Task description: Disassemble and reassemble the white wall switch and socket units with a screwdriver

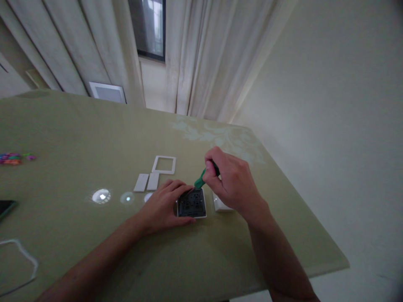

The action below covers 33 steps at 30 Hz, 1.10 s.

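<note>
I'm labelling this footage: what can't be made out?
Head view throughout:
Green and black tool: partly hidden by the right hand.
White boxy piece: partly covered by that hand.
Black square panel with white rim: details too small, edges partly behind the left hand.
Dark flat slab: cut off by the picture's left edge.

Holds the panel (pixel 192 204) on the tabletop (pixel 94 142) in the left hand (pixel 166 205), the tool (pixel 199 182) in the right hand (pixel 233 178) at the panel's far edge. Has another piece (pixel 221 204) just right of the panel, two plates (pixel 141 183) side by side behind and left, the frame (pixel 164 172) behind the right one, a cord (pixel 27 253) far left, curtains (pixel 201 54) beyond, a wall (pixel 340 105) to the right.
</note>
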Each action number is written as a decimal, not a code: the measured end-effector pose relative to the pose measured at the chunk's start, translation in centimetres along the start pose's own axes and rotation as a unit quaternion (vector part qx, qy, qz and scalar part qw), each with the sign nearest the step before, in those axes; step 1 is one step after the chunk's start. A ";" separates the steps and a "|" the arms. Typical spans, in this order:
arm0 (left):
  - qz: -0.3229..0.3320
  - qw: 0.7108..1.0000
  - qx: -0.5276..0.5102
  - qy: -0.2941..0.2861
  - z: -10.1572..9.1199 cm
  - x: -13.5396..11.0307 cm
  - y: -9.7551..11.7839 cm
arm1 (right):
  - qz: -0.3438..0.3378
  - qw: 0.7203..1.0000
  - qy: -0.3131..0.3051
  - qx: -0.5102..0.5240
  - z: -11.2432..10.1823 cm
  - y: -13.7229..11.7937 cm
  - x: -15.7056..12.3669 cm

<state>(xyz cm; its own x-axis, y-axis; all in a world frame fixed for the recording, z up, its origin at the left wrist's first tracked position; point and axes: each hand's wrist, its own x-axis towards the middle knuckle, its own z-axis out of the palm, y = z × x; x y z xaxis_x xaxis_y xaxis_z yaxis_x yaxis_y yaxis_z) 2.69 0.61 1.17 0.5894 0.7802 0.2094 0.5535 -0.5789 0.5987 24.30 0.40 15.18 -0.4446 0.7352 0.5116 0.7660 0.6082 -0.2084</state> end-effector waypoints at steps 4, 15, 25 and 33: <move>-0.001 1.000 -0.006 -0.007 -0.1 0.0 -0.1 | 0.004 1.000 -0.018 0.005 0.2 0.2 0.1; 0.004 1.000 -0.007 -0.008 -0.2 0.1 -0.2 | -0.041 0.997 -0.038 0.060 0.0 -0.5 0.1; 0.034 0.999 -0.005 0.012 0.2 0.2 -0.3 | -0.091 0.990 -0.049 0.095 -0.3 -1.2 -0.1; 0.036 0.999 0.011 0.027 0.6 0.0 0.4 | 0.000 0.998 -0.031 -0.061 -0.1 -2.4 -0.4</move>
<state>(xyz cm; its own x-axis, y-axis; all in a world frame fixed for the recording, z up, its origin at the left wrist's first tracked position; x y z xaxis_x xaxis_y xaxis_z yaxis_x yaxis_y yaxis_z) 3.26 0.29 0.94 0.5957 0.7481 0.2925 0.5240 -0.6379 0.5644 22.62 -1.36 15.55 -0.4700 0.7545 0.4580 0.8153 0.5700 -0.1024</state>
